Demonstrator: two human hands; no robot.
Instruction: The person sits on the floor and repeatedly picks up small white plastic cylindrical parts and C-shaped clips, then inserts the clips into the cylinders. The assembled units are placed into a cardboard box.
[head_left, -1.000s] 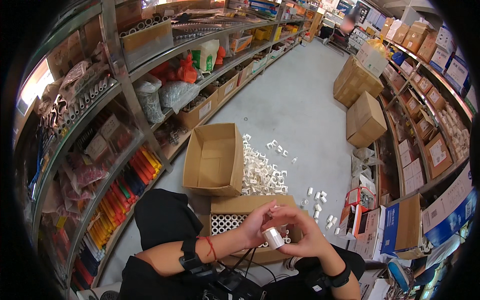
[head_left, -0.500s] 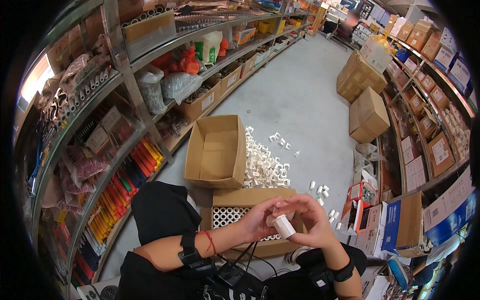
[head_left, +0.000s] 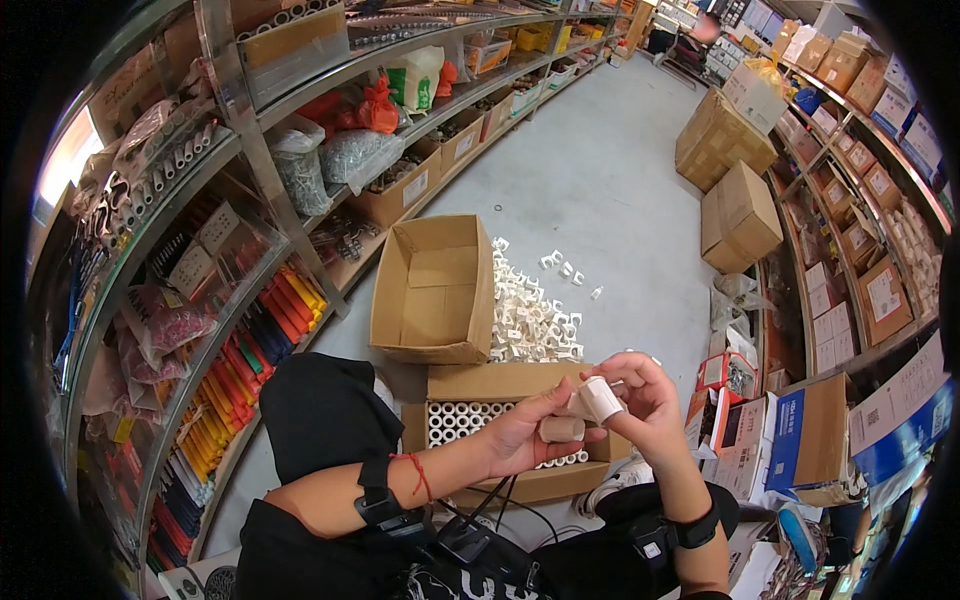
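Both my hands are over an open carton (head_left: 590, 478) packed with upright white pipe couplings (head_left: 455, 420). My left hand (head_left: 525, 435) is closed around a white plastic coupling (head_left: 562, 430), which lies across its fingers. Close by on the right, my right hand (head_left: 648, 405) grips another white coupling (head_left: 600, 399) between thumb and fingers, tilted. A further pale piece between the two hands is partly hidden by the fingers. The hands nearly touch, and they cover part of the carton's rows.
Beyond the carton, white pipe clips (head_left: 530, 315) lie heaped on the floor beside an open cardboard box (head_left: 432, 290). Shelving (head_left: 290, 190) with coloured tubes and bags lines the left. Cartons (head_left: 740, 215) and another shelf stand on the right. A person (head_left: 695, 45) is far back.
My hands have moved a little right and upward. The coupling in my left hand has come into clear view, and the right-hand one has tilted. The right hand and forearm now cover loose floor couplings.
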